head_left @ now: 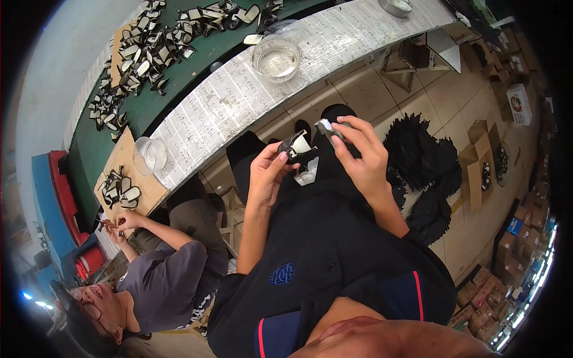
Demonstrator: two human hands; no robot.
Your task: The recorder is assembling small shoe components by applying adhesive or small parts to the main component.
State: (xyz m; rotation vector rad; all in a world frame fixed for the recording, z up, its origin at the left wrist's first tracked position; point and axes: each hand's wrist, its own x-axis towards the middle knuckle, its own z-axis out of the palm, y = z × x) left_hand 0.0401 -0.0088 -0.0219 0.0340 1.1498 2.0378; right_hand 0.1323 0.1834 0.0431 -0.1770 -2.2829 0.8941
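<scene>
My left hand (pixel 267 174) is closed on a small black part with a pale inner face (pixel 296 147), which looks like a shoe heel. Its thumb presses the near side, and thin light-coloured prongs stick out at the far edge. Just to the right, my right hand (pixel 362 148) pinches a small dark block with a white end (pixel 325 126) between thumb and fingers. A short gap separates the two pieces. Below them, over my lap, a whitish angular piece (pixel 307 173) shows beside the left fingers; I cannot tell what it rests on.
Ahead, a paper-covered bench edge (pixel 233 89) carries clear round dishes (pixel 276 58). Many black heel-like parts (pixel 149 51) lie heaped on the green surface (pixel 179 74). A co-worker (pixel 161 274) sits at left. Black strips (pixel 421 167) and an open carton (pixel 476 161) are on the floor at right.
</scene>
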